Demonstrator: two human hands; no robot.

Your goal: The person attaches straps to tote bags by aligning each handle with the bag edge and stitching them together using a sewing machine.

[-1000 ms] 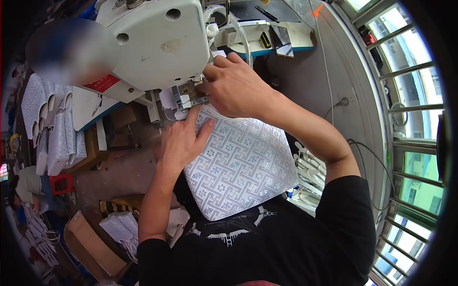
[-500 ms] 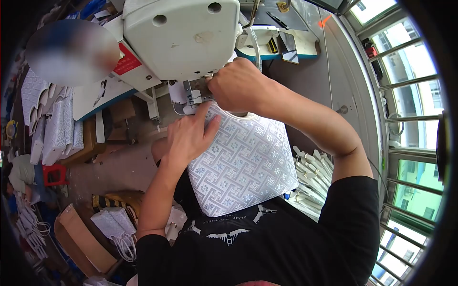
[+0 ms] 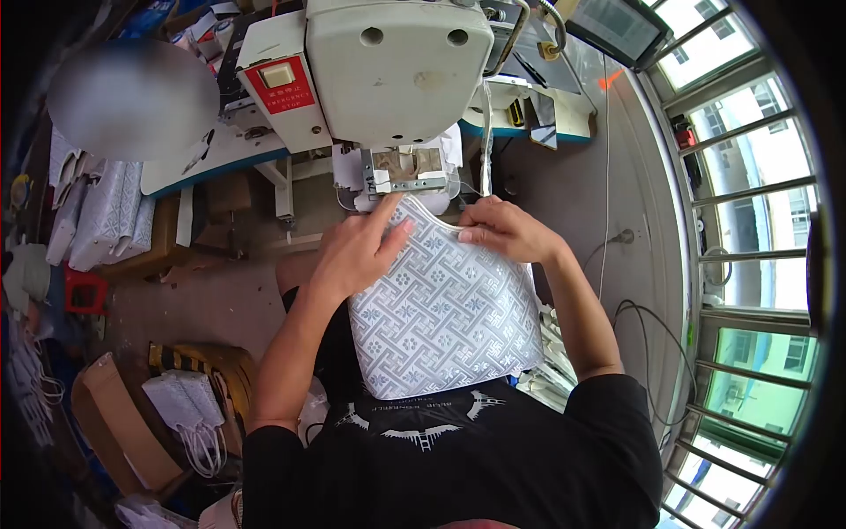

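Note:
A silver-white patterned bag lies against my lap, its rim close under the sewing machine. At its upper left corner, my left hand grips the edge, thumb on the front face and index finger reaching to the rim. The other fingers are partly hidden. My right hand pinches the rim at the upper right between thumb and fingers. The machine's metal clamp sits just beyond the rim. A white strip hangs to the right of the machine head.
A red emergency-stop panel is on the machine's left. Stacked patterned bags stand at the far left. An opened cardboard box and a bundle of bags with white cords lie below. White strips lie beside my right side.
My right hand has come down from the machine head to the bag's upper right rim. My left hand stays on the bag's corner. The view has shifted, showing the clamp more fully.

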